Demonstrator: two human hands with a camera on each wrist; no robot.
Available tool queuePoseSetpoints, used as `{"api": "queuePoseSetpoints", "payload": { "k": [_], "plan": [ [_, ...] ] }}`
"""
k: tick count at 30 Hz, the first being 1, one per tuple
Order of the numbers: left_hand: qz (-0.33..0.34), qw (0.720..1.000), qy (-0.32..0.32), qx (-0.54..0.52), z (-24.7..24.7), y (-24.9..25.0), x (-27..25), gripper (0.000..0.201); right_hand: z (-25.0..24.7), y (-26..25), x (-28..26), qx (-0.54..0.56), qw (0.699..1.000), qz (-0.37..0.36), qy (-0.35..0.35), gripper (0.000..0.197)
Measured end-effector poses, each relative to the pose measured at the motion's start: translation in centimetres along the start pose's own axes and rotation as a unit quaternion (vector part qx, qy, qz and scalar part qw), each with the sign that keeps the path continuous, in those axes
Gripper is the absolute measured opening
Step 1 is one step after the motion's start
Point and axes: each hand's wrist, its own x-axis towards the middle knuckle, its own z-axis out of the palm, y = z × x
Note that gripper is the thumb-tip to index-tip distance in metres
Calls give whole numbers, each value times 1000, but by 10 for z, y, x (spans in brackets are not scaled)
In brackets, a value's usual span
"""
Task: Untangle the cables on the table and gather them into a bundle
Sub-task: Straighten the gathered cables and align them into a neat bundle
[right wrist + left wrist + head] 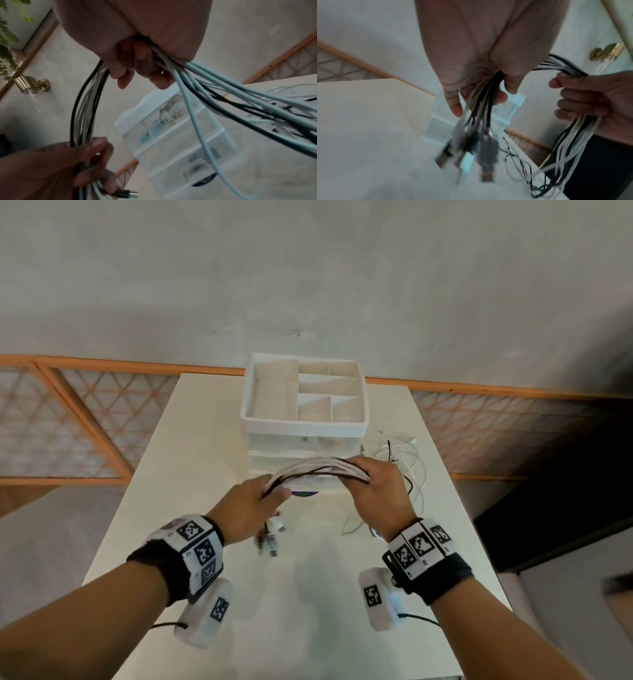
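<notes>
A bundle of white and black cables [317, 469] spans between both hands above the white table [205, 446]. My left hand [255, 503] grips one end, and the USB plugs [471, 159] dangle below its fingers. My right hand [380, 487] grips the other end of the bundle [171, 63]. From there the loose cable tails [411, 463] trail down onto the table at the right. The stretch of cables [85, 102] between the hands bows in an arc.
A white drawer organiser [303, 405] with an open compartment tray on top stands at the table's middle back, just behind the hands. A wooden lattice panel [68, 419] runs along the wall. A brass wall fitting [32, 84] shows in the right wrist view.
</notes>
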Motion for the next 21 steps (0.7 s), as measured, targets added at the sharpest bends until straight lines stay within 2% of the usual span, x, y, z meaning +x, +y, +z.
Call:
{"api": "queuePoseSetpoints", "payload": {
  "k": [2,3,5,6,7,9,10,12,14,16,19,21],
  "plan": [
    [-7,1000,3,-8,2,-6,-7,29,-3,7,-15,-46,998,20,-40,10],
    [-7,1000,4,-13,0,-6,-9,23,-2,10,-24,-84,992,44,-86,14],
    [9,1000,2,11,-7,2,-7,21,2,5,-37,-152,967,102,-177,6],
    [24,999,-8,44,-8,8,-6,21,5,-1,-40,-171,959,110,-199,25],
    [43,996,-19,80,-7,14,-5,20,9,-9,-40,-163,959,108,-206,41],
    [93,986,-36,130,-1,28,-5,16,19,-26,-34,-116,974,76,-178,49],
    [109,983,-38,140,3,32,-5,15,23,-33,-30,-94,982,53,-154,45],
    [93,991,-26,92,4,34,-6,13,24,-41,-23,-48,993,35,-101,32],
    [76,995,3,58,2,26,-6,14,17,-40,-22,7,997,44,-63,25],
    [65,996,-5,60,0,16,-10,20,7,-39,-25,27,997,57,-47,25],
    [47,995,-67,49,0,12,-15,22,0,-36,-29,-63,989,66,-119,25],
    [61,988,-91,105,0,20,-15,22,1,-41,-28,-127,975,49,-174,33]
  ]
}}
